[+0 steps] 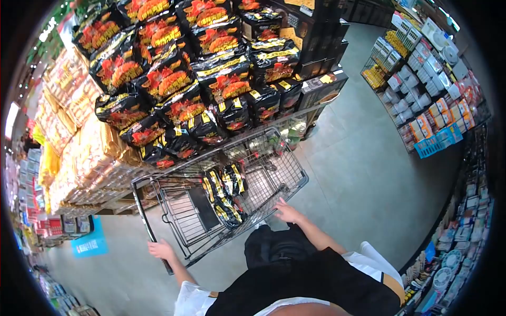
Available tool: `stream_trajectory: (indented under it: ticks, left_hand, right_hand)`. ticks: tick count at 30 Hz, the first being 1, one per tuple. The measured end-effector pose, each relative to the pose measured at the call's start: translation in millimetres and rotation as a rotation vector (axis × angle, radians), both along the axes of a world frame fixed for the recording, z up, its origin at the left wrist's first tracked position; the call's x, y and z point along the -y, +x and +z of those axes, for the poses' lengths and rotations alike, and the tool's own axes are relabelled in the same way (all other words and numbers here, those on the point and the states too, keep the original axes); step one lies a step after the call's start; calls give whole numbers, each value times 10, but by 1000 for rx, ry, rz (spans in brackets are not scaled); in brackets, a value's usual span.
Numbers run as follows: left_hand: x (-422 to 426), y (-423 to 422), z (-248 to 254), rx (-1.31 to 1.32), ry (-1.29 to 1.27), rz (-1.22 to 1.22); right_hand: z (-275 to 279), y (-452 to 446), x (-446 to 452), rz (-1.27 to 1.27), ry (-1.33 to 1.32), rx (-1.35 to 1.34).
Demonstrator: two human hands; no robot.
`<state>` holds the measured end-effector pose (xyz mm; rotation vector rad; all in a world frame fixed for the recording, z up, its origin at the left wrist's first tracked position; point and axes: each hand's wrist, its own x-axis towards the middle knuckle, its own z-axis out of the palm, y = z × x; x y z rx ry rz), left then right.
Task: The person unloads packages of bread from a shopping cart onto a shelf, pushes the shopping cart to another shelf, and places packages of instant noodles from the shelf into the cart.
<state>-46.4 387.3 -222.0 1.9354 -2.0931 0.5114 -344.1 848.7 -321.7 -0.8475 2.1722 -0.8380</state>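
A wire shopping cart (180, 217) stands crosswise in front of me. My left hand (162, 250) is closed around the lower end of its black handle (142, 210). At the cart's near side rim, my right hand (287, 211) is held with its fingers stretched out and apart; I cannot tell whether it presses on the wire. Several black bags with yellow labels (226, 192) lie together inside the cart, toward the middle. Just beyond the cart rises a stacked display of black bags with red and orange pictures (224, 84).
Clear-wrapped packages (100, 158) are piled left of the black bags. A grey floor aisle (353, 137) runs on the right, past a shelf with baskets (421, 79). More shelved goods (464, 231) line the lower right. A blue floor sign (89, 243) lies at left.
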Motion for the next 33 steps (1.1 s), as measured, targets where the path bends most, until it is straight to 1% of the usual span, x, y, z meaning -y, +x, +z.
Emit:
stream_trajectory:
  ticks: [1, 2, 3, 4, 5, 6, 8, 9, 10, 11, 12, 13, 14, 15, 17, 19, 21, 22, 24, 25, 27, 28, 30, 31, 33]
  left_hand:
    - [-176, -91, -161, -52, 14, -126]
    - [-417, -166, -265, -105, 31, -243]
    - [-791, -356, -194, -215, 211, -347]
    - [-1133, -450, -339, -98, 297, -390]
    - [-1523, -616, -264, -122, 410, -420]
    - [-1822, -671, -384, -92, 473, -507]
    - [-2317, -741, -522, -43, 785, -472]
    - [-2573, -777, -500, -46, 783, -439]
    - [-2766, -834, -386, 37, 821, -474]
    - [-2853, -835, -265, 123, 851, -511]
    - [-2806, -786, -309, 123, 828, -483]
    - [-2669, -718, -459, 13, 919, -578]
    - [-2579, -649, -504, -94, 1007, -676]
    - [-2590, -625, -391, -87, 983, -651]
    - [-2642, -612, -105, -222, 1167, -514]
    - [-2652, -450, -136, -476, 1315, -394]
    - [-2725, -282, -98, -515, 1464, -353]
    - [-2783, -277, -7, -501, 1458, -348]
    - [-2960, -248, 105, -762, 1522, 111]
    - [-2902, -174, -1, -766, 1533, 109]
    - [-2727, 82, -293, -1577, 1436, 464]
    - [-2624, 168, -443, -1590, 1445, 466]
    - [-2385, 231, -679, -1845, 1148, 600]
    - [-2294, 211, -700, -1870, 1159, 602]
    - [-2117, 159, -737, -1830, 1055, 581]
  right_hand:
    - [-5, -60, -74, 19, -12, 138]
    - [9, -147, -147, 27, -8, 204]
    - [0, -250, -234, 50, -16, 194]
    - [-35, -317, -328, 66, -27, 194]
    - [-61, -328, -409, 86, -37, 200]
    - [-54, -366, -477, 119, -45, 191]
    - [-76, -459, -651, 35, -119, 220]
    - [-102, -490, -751, 66, -118, 231]
    - [-134, -482, -805, 55, -175, 215]
    - [-164, -462, -787, 39, -242, 199]
    - [-177, -446, -793, 20, -281, 260]
    - [-180, -432, -797, 47, -305, 265]
    - [-180, -399, -817, 25, -299, 253]
    - [-180, -382, -828, 1, -294, 245]
    - [-197, -399, -893, 36, -294, 198]
    - [-238, -448, -949, 79, -306, 186]
    - [-270, -504, -981, 108, -294, 205]
    - [-203, -506, -968, 105, -303, 216]
    - [-81, -557, -1009, 142, -208, 130]
    - [-69, -557, -998, 140, -198, 125]
    - [-9, -524, -941, 118, -121, 98]
    - [-15, -503, -903, 122, -111, 87]
    - [-109, -466, -816, 34, -126, 103]
    - [-100, -435, -757, 43, -117, 80]
    - [-86, -349, -658, -24, -147, 32]
